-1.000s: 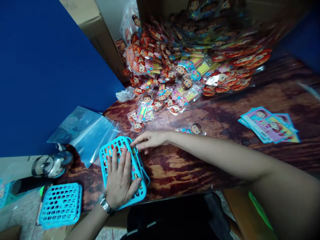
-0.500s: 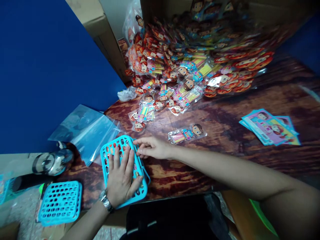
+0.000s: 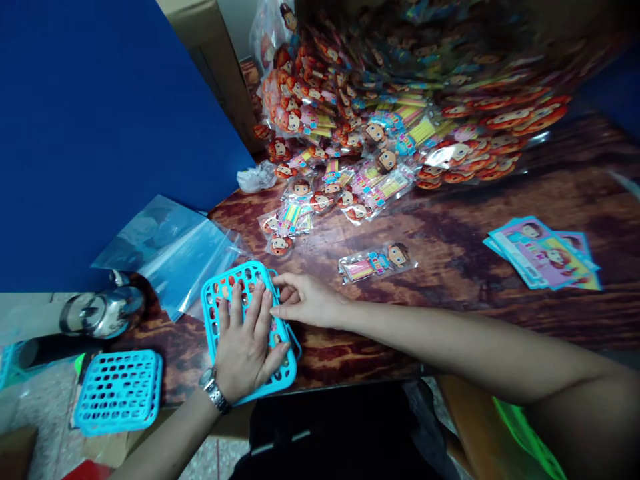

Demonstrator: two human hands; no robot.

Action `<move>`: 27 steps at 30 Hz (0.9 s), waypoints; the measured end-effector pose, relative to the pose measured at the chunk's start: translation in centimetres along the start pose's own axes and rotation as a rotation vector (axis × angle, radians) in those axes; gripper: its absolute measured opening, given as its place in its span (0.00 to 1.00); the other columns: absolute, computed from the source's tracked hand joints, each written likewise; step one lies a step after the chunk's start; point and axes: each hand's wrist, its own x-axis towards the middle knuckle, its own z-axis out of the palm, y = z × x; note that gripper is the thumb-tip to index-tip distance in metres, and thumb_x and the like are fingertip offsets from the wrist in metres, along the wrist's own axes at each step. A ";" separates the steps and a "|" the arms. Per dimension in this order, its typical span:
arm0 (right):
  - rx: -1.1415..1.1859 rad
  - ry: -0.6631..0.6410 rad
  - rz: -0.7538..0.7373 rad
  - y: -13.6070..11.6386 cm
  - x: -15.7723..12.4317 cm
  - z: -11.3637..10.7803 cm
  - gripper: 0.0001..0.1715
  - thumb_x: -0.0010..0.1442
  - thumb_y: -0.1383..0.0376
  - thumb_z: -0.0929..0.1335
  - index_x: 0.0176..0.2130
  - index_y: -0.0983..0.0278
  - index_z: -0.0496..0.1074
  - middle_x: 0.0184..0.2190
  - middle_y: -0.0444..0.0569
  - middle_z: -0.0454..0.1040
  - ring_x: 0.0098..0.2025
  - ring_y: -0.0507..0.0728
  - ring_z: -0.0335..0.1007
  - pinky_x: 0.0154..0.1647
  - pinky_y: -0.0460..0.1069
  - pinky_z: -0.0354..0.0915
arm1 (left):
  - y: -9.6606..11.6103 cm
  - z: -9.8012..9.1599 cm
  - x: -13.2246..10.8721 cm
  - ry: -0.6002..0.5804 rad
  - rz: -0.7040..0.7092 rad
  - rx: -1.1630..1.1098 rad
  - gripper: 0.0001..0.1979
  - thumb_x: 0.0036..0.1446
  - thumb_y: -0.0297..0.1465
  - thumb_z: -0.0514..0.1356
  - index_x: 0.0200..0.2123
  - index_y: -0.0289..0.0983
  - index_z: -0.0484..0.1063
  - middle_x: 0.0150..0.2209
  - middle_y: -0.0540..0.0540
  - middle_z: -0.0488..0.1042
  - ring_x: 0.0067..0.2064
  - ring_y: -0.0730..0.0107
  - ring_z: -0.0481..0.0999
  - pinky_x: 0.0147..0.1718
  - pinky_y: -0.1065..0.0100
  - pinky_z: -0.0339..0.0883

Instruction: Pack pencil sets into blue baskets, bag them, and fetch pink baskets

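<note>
My left hand (image 3: 246,347) lies flat, fingers spread, on the perforated turquoise lid of a small plastic basket (image 3: 227,288) at the table's near left edge. Colourful items show through the lid's holes. My right hand (image 3: 305,301) rests against the basket's right rim, with its fingers curled and pinched at the lid's edge near a thin handle. A single packaged cartoon-figure toy (image 3: 379,261) lies on the wood just beyond my right wrist.
A big heap of the same packaged toys (image 3: 380,113) fills the far table. Printed cards (image 3: 543,253) lie at the right. Clear plastic bags (image 3: 170,248) sit left of the basket, with a second turquoise basket (image 3: 120,390), a metal kettle (image 3: 103,312) and a blue board (image 3: 100,133).
My right hand drew back from the basket's far corner to its right rim, and its fingers curled in. The single packaged toy is now uncovered. My left hand stayed flat on the lid.
</note>
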 end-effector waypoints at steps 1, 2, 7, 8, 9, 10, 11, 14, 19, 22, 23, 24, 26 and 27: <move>0.024 -0.006 0.017 -0.1 0.0 0.0 0.26 0.48 0.67 0.73 0.48 0.63 0.69 0.28 0.41 0.68 0.27 0.47 0.65 0.27 0.43 0.64 | 0.0 0.0 0.0 -0.001 -0.003 -0.009 0.43 0.55 0.44 0.54 0.66 0.32 0.38 0.66 0.32 0.50 0.66 0.32 0.37 0.59 0.34 0.38; 0.064 -0.022 0.046 -0.4 0.0 0.0 0.24 0.49 0.69 0.72 0.48 0.64 0.70 0.27 0.40 0.68 0.26 0.47 0.64 0.28 0.43 0.63 | 0.0 0.1 0.0 -0.001 -0.004 -0.020 0.43 0.55 0.45 0.54 0.66 0.32 0.38 0.66 0.33 0.50 0.66 0.32 0.37 0.59 0.34 0.38; 0.324 -0.175 0.259 -2.2 0.4 -0.8 0.18 0.57 0.76 0.64 0.46 0.65 0.72 0.24 0.40 0.68 0.26 0.45 0.65 0.31 0.42 0.64 | 0.1 0.1 0.3 -0.013 -0.010 -0.044 0.43 0.54 0.44 0.55 0.66 0.33 0.38 0.66 0.34 0.49 0.66 0.32 0.36 0.59 0.33 0.37; 0.342 -0.187 0.278 -2.4 0.4 -0.9 0.18 0.57 0.76 0.63 0.46 0.65 0.72 0.24 0.40 0.68 0.26 0.45 0.65 0.31 0.42 0.64 | 0.1 0.1 0.3 -0.014 -0.011 -0.044 0.43 0.54 0.44 0.55 0.66 0.33 0.38 0.66 0.34 0.49 0.66 0.31 0.36 0.59 0.33 0.37; 0.347 -0.191 0.283 -2.5 0.3 -1.1 0.18 0.57 0.76 0.64 0.46 0.64 0.71 0.25 0.40 0.68 0.26 0.44 0.65 0.30 0.41 0.63 | 0.1 0.0 0.3 -0.012 -0.012 -0.046 0.43 0.54 0.44 0.55 0.66 0.33 0.38 0.66 0.34 0.50 0.66 0.31 0.36 0.59 0.33 0.37; 0.347 -0.193 0.281 -2.5 0.2 -1.1 0.18 0.57 0.75 0.65 0.46 0.64 0.71 0.26 0.40 0.67 0.26 0.44 0.64 0.29 0.41 0.62 | 0.1 0.0 0.3 -0.010 -0.012 -0.048 0.43 0.54 0.44 0.55 0.66 0.33 0.38 0.66 0.34 0.50 0.66 0.31 0.36 0.59 0.33 0.37; 0.346 -0.197 0.272 -2.4 0.1 -1.1 0.18 0.56 0.74 0.66 0.47 0.63 0.70 0.27 0.39 0.66 0.26 0.44 0.64 0.27 0.40 0.62 | 0.1 -0.1 0.3 -0.007 -0.010 -0.050 0.43 0.54 0.45 0.55 0.66 0.33 0.39 0.66 0.33 0.51 0.66 0.31 0.36 0.59 0.33 0.37; 0.334 -0.186 0.222 -1.7 -0.3 -0.8 0.25 0.51 0.74 0.70 0.48 0.61 0.67 0.30 0.38 0.64 0.25 0.43 0.62 0.25 0.40 0.61 | 0.1 -0.1 0.3 0.004 -0.013 -0.057 0.44 0.54 0.47 0.54 0.66 0.34 0.38 0.65 0.34 0.52 0.66 0.31 0.36 0.59 0.33 0.37; 0.167 -0.096 0.128 -0.7 -0.4 0.1 0.30 0.47 0.73 0.72 0.48 0.61 0.63 0.32 0.39 0.65 0.26 0.45 0.64 0.24 0.41 0.62 | 0.3 0.0 0.4 0.002 -0.020 -0.062 0.44 0.55 0.48 0.53 0.66 0.35 0.37 0.65 0.34 0.52 0.66 0.31 0.37 0.58 0.33 0.38; 0.059 -0.082 0.088 -0.7 -0.3 0.4 0.29 0.48 0.74 0.70 0.49 0.62 0.62 0.32 0.39 0.66 0.25 0.45 0.64 0.22 0.40 0.60 | 0.4 0.0 0.5 -0.002 -0.025 -0.076 0.44 0.54 0.50 0.53 0.66 0.35 0.38 0.65 0.34 0.51 0.66 0.31 0.38 0.58 0.33 0.37; 0.026 -0.090 0.075 -0.7 -0.4 0.4 0.28 0.49 0.74 0.70 0.49 0.62 0.61 0.32 0.39 0.66 0.25 0.45 0.64 0.21 0.40 0.59 | 0.4 0.0 0.5 0.000 -0.027 -0.086 0.45 0.54 0.50 0.54 0.66 0.35 0.38 0.65 0.34 0.51 0.66 0.31 0.38 0.58 0.32 0.37; -0.004 -0.099 0.061 -0.7 -0.4 0.4 0.28 0.50 0.74 0.69 0.50 0.62 0.61 0.33 0.40 0.66 0.25 0.45 0.64 0.21 0.40 0.59 | 0.5 0.0 0.5 0.005 -0.030 -0.097 0.45 0.54 0.50 0.54 0.66 0.36 0.38 0.65 0.34 0.51 0.66 0.30 0.38 0.58 0.32 0.37; -0.052 -0.118 0.038 -0.8 -0.6 0.4 0.29 0.51 0.74 0.68 0.51 0.62 0.59 0.33 0.40 0.67 0.25 0.45 0.65 0.21 0.41 0.60 | 0.5 0.0 0.5 0.014 -0.040 -0.120 0.46 0.53 0.51 0.54 0.66 0.36 0.38 0.65 0.34 0.51 0.66 0.31 0.37 0.58 0.32 0.36; -0.069 -0.128 0.029 -0.9 -0.7 0.3 0.29 0.51 0.74 0.68 0.52 0.62 0.59 0.33 0.41 0.67 0.26 0.46 0.66 0.22 0.41 0.61 | 0.6 0.0 0.5 0.017 -0.047 -0.128 0.46 0.53 0.50 0.55 0.66 0.36 0.38 0.65 0.35 0.51 0.66 0.31 0.37 0.58 0.32 0.36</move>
